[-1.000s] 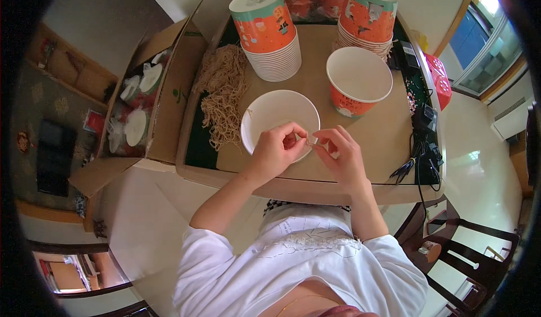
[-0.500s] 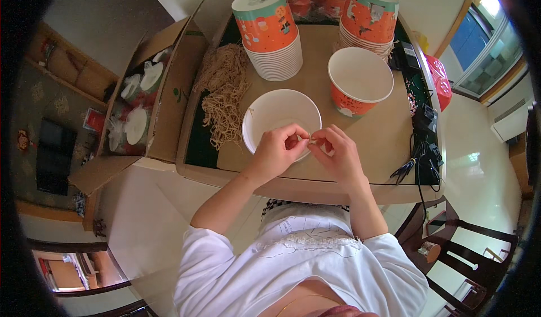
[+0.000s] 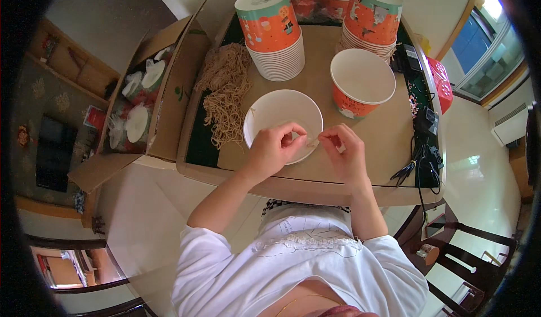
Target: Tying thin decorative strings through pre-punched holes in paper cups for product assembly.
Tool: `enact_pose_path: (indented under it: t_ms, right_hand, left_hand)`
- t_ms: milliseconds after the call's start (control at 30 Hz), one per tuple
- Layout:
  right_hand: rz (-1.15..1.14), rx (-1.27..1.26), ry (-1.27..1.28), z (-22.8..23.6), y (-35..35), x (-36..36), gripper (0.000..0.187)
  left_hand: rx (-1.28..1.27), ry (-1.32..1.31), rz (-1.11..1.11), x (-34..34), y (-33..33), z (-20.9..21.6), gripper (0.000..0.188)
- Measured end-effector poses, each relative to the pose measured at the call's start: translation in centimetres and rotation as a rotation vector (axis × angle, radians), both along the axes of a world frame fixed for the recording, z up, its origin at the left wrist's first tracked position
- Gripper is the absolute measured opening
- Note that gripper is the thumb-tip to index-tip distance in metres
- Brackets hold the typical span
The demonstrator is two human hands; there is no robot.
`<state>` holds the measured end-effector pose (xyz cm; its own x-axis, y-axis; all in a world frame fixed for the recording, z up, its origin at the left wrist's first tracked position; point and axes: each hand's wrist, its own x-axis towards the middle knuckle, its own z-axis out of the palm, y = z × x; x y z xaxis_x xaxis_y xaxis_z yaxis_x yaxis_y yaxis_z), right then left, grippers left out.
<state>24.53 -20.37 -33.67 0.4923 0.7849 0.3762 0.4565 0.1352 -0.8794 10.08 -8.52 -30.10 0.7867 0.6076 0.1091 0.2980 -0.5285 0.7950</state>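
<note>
A white-lined paper bucket [image 3: 280, 106] stands on the brown board close to me, its mouth facing up. Over its near right rim, my left hand [image 3: 273, 151] and my right hand [image 3: 345, 152] each pinch with thumb and forefinger. A thin piece of beige string [image 3: 311, 143] shows between the fingertips, and its ends are hard to make out. Another bit of string [image 3: 252, 112] lies at the bucket's left rim. Left of the bucket is a tangled heap of the same string [image 3: 225, 106].
An orange paper bucket [image 3: 360, 83] stands at the right. Behind are two upside-down bucket stacks [image 3: 273, 32] [image 3: 372, 21]. Black cables and adapters [image 3: 420, 153] line the table's right edge. An open cardboard box [image 3: 172, 92] with wrapped buckets stands beyond the left edge.
My hands have moved apart from a joined pinch, leaving a small gap with string between them. The view has shifted slightly; the buckets stay in place.
</note>
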Motion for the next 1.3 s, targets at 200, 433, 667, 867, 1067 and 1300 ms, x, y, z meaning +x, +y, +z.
enact_pose_path:
  t_ms: [200,433,667,867,1067,1300]
  right_hand:
    - [-0.051,0.049,-0.035,0.1,-0.1,0.4,0.008]
    - [0.02,-0.005,-0.028,0.0,0.1,0.3,0.008]
    - [0.086,0.017,-0.104,-0.5,0.6,0.1,0.006]
    - [0.085,-0.013,-0.1,0.4,0.8,0.3,0.006]
    - [0.07,-0.026,-0.116,0.4,1.0,0.5,0.006]
    - [0.078,-0.06,-0.088,-0.1,1.0,0.5,0.006]
  left_hand:
    - [0.207,0.17,-0.058,-1.1,0.6,0.9,0.009]
    - [-0.068,-0.06,-0.146,-0.7,1.2,-0.7,0.009]
    - [-0.491,-0.233,-0.168,0.2,1.4,-1.5,0.022]
    - [-0.037,0.105,-0.185,0.9,0.9,-2.2,0.037]
    - [0.028,0.123,-0.229,1.2,0.3,-1.6,0.027]
    - [-0.818,-0.172,-0.056,0.9,1.4,-1.3,0.033]
